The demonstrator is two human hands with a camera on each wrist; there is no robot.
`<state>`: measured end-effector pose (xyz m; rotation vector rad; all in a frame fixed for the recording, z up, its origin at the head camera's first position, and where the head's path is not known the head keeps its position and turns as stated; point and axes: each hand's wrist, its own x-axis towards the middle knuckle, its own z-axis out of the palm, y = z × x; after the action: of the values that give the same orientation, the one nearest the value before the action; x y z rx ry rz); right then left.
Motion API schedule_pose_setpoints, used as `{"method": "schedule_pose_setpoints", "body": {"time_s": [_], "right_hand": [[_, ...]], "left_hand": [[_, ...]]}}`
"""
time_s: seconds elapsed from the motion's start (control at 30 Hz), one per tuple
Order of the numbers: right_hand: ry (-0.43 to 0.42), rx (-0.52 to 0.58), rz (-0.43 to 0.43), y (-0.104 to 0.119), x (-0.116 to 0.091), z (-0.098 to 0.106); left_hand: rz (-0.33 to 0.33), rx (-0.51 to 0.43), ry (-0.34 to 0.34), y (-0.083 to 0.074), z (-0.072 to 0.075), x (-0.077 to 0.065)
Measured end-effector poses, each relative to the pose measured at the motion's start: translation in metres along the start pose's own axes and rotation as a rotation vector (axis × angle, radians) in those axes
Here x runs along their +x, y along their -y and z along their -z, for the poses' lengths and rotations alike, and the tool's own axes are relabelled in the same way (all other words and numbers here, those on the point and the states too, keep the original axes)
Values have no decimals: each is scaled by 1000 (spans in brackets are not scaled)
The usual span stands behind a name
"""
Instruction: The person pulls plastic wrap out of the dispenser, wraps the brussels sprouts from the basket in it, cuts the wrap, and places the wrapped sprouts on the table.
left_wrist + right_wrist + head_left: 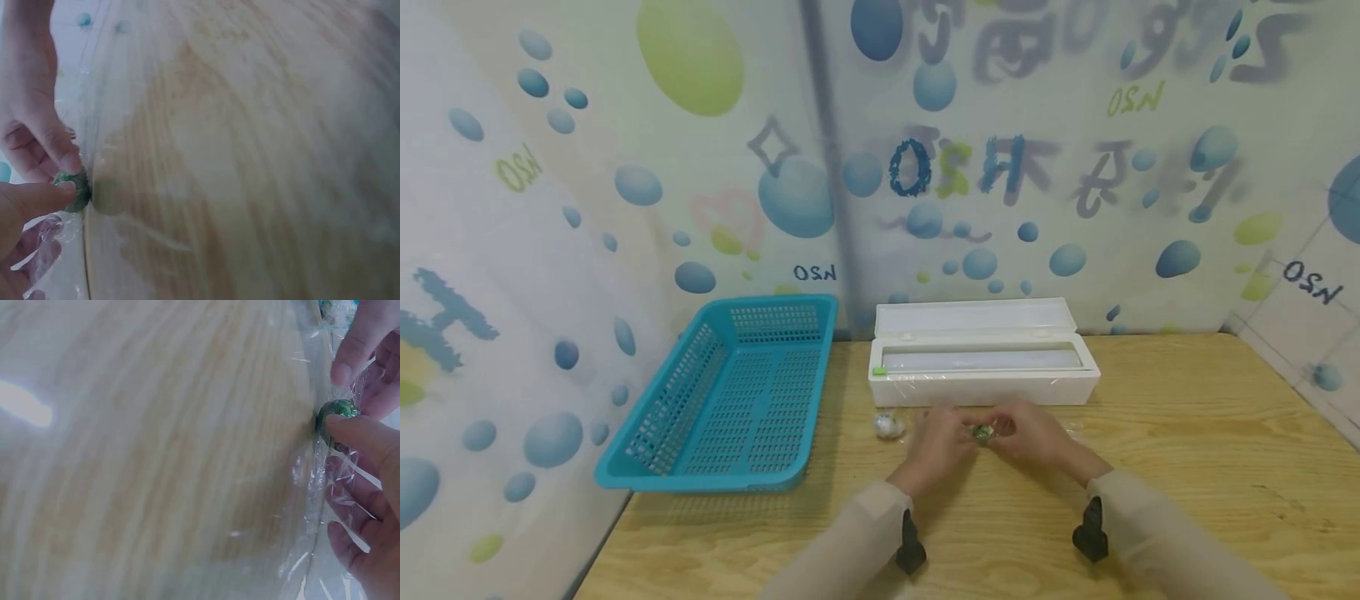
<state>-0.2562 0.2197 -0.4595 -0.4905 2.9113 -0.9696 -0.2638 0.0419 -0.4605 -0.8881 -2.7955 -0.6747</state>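
A small round green thing (983, 432), mottled dark and light and covered in clear plastic film, lies between both hands in front of a white cling film dispenser (985, 387). My left hand (938, 443) holds it from the left, its thumb (47, 197) on the surface in the left wrist view. From the other side my right hand (1030, 433) pinches it, thumb (353, 428) across its face. Loose clear film (312, 506) spreads around the fingers and over the table. Left of the left hand sits a small whitish film-wrapped bundle (888, 426).
The dispenser's lid (976, 317) stands raised, with a white roll (981, 360) inside and a green slider (880, 371) at its left end. A blue perforated basket (808, 392) stands at the left of the wooden table (1195, 433), near a patterned curtain (1037, 250).
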Motion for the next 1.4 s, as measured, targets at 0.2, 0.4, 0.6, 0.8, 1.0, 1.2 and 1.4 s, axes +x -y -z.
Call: {"method": "schedule_pose_setpoints", "body": {"time_s": [0.2, 0.4, 0.6, 0.8, 1.0, 1.2, 1.4], "right_hand": [[46, 18, 20, -1, 4, 5], [48, 26, 16, 1, 6, 7], [-6, -2, 22, 2, 5, 4], [-93, -112, 70, 4, 2, 1], [-200, -253, 77, 7, 0, 0], [-234, -292, 81, 6, 0, -4], [-262, -240, 46, 4, 0, -9]], "left_hand": [[-27, 29, -64, -1, -6, 2], [-28, 50, -77, 3, -8, 8], [-32, 137, -52, 3, -6, 14], [-13, 155, -7, 1, -3, 18], [-1, 138, 25, 1, 0, 21], [4, 138, 38, 2, 2, 25], [15, 118, 60, 1, 4, 27]]}}
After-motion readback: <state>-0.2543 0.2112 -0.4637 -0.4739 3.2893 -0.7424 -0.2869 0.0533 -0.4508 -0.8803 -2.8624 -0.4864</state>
